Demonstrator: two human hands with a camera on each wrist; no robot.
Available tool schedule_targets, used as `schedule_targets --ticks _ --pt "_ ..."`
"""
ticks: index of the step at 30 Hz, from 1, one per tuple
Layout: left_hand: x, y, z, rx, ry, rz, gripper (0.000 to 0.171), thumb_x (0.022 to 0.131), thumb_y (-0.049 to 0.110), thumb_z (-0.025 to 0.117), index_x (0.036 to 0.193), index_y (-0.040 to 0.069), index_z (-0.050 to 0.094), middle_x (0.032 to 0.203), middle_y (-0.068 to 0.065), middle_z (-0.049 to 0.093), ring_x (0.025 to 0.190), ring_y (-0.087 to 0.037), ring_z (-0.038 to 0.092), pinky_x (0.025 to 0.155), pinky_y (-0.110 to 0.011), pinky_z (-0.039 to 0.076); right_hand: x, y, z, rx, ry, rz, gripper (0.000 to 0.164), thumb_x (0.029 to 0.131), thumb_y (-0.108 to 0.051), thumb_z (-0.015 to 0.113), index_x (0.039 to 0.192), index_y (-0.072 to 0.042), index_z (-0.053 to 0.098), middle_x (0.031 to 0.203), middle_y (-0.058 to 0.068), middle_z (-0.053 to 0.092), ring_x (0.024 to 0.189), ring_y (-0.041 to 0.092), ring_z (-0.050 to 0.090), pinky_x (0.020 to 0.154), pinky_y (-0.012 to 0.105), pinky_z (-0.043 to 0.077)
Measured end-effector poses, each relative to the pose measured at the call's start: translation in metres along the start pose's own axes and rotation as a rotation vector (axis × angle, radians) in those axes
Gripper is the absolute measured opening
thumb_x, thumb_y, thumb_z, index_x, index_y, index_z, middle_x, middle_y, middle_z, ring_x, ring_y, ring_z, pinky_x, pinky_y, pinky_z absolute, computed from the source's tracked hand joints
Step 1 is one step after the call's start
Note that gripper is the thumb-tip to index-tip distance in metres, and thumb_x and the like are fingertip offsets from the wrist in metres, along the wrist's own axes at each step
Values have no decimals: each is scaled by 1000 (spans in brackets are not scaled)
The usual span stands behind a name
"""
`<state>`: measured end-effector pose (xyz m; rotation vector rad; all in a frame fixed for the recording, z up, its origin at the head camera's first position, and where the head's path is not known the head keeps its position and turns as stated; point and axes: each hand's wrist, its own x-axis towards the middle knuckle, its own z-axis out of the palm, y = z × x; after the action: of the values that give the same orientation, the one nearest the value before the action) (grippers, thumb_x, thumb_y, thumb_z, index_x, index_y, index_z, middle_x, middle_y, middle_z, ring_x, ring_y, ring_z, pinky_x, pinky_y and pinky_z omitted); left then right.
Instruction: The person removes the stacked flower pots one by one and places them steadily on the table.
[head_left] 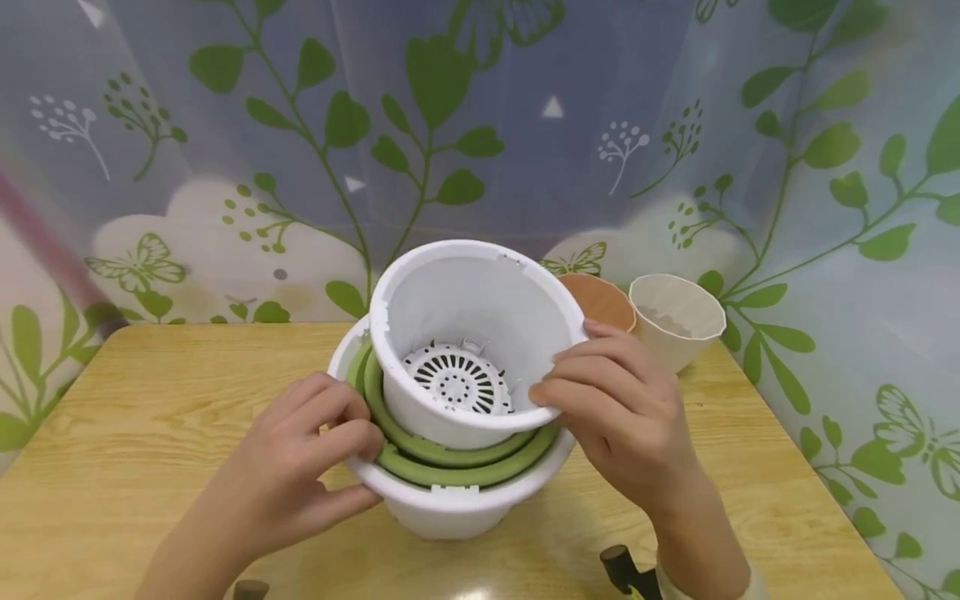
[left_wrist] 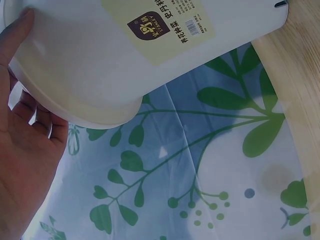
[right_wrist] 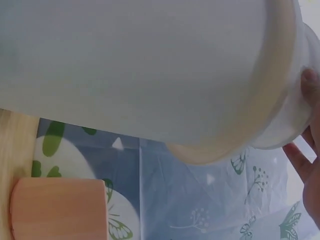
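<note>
A stack of nested plastic flowerpots stands before me in the head view: an outer white pot [head_left: 450, 521], green pots [head_left: 465, 475] inside it, and an inner white pot [head_left: 480, 292] with a slotted bottom. That inner pot sits tilted and partly raised. Its right rim is pinched by my right hand [head_left: 630, 408]. With my left hand [head_left: 300, 458] I grip the left rim of the outer pot, fingers over the edge by the green rims. A yellow label [left_wrist: 165, 30] shows on the outer pot's side in the left wrist view.
Behind the stack, an orange pot [head_left: 600, 302] and a cream pot [head_left: 678, 312] stand at the back right of the wooden table [head_left: 187, 400]. A dark handle-like object [head_left: 626, 571] lies near the front edge. A leaf-patterned sheet [head_left: 480, 167] hangs behind.
</note>
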<state>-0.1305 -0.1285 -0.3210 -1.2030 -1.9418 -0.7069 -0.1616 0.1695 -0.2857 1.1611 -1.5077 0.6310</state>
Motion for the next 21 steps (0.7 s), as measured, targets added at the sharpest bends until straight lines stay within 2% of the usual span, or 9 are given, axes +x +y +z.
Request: schedule_targets --ticks 2,6,13,15,21 --pt "1 0 0 0 2 1 24 74 25 80 80 16 59 87 4 53 82 -14 46 76 -25 37 1 1 0 -1 71 0 23 96 -19 66 77 -7 73 74 6 69 74 27 64 93 44 52" --pt "0 0 0 0 -7 -10 25 76 27 80 80 17 59 87 5 52 82 -13 45 76 -25 36 3 2 -2 -1 186 7 22 94 -16 69 74 -6 70 70 8 67 74 29 63 94 44 53" --pt "-4 -1 0 -10 -30 -41 22 81 30 78 81 18 59 88 6 52 83 -12 45 77 -24 35 4 3 -1 -26 304 35 25 93 -17 70 72 -4 67 67 11 65 71 31 62 92 45 53" --pt "-5 -2 0 -9 -30 -41 23 84 33 76 81 18 59 88 6 52 83 -12 45 77 -24 35 5 2 0 -48 341 56 27 93 -18 71 71 -3 66 66 12 64 70 32 62 92 45 54" --pt "-4 -1 0 1 -23 -33 23 84 33 76 80 18 59 88 6 53 84 -12 46 78 -25 36 5 6 2 -146 457 161 34 91 -25 73 72 1 62 70 16 62 73 32 62 95 44 54"
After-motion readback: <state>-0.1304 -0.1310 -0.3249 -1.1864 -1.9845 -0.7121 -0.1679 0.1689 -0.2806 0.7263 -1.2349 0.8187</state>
